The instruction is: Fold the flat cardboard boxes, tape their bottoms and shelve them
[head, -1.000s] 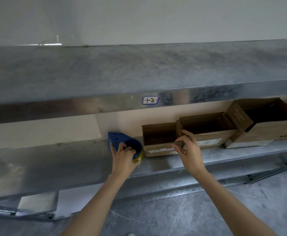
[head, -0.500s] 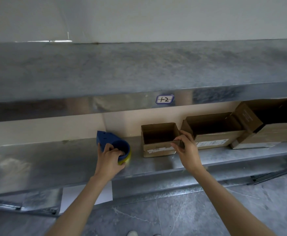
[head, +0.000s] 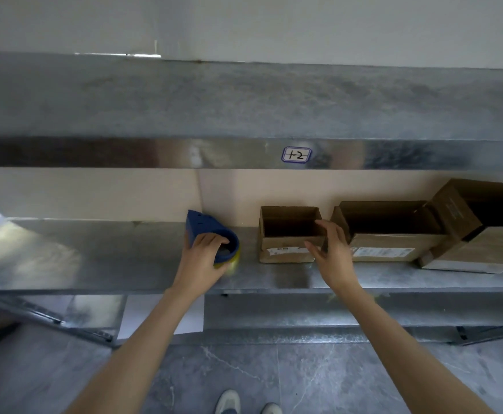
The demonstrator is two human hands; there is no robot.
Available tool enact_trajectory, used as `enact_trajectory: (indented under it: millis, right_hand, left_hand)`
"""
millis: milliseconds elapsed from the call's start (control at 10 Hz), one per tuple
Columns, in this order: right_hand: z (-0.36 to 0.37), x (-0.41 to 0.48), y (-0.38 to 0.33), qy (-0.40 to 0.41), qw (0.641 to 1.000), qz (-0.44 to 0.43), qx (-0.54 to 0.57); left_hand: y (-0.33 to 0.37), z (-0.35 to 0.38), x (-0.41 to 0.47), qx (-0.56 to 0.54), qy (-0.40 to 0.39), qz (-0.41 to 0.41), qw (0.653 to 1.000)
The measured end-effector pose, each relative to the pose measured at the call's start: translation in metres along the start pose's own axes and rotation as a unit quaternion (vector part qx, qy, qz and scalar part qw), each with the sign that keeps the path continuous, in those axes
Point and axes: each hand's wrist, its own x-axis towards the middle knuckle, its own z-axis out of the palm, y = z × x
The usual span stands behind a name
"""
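Observation:
A small open cardboard box (head: pixel 286 248) stands upright on the metal shelf (head: pixel 110 255). My right hand (head: pixel 330 252) is at its right front corner with fingers spread, just off the cardboard or barely touching it. My left hand (head: pixel 202 258) grips a blue tape dispenser (head: pixel 205 230) with a yellowish roll, resting on the shelf left of the small box. Two larger open boxes, a middle box (head: pixel 390 246) and a tilted right box (head: pixel 483 231), stand further right on the same shelf.
An upper metal shelf (head: pixel 244 100) labelled "1-2" (head: pixel 296 154) overhangs the boxes. A white sheet (head: pixel 160 315) hangs below the shelf. Grey tiled floor (head: pixel 304 380) and my shoes (head: pixel 227 401) show at the bottom. Metal frame parts (head: pixel 50 318) lie at lower left.
My right hand has loosened from the small box's corner and its fingers have spread. My left hand still holds the dispenser, which has stayed left of the small box.

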Motion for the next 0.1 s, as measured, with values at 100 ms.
enact_trajectory:
  millis: [100]
  right_hand:
    - [-0.0080,-0.0008,-0.0082,-0.002,1.000,-0.020,-0.021]
  left_hand:
    - [0.0084,-0.0107,-0.0066,-0.001,0.017,-0.025,1.000]
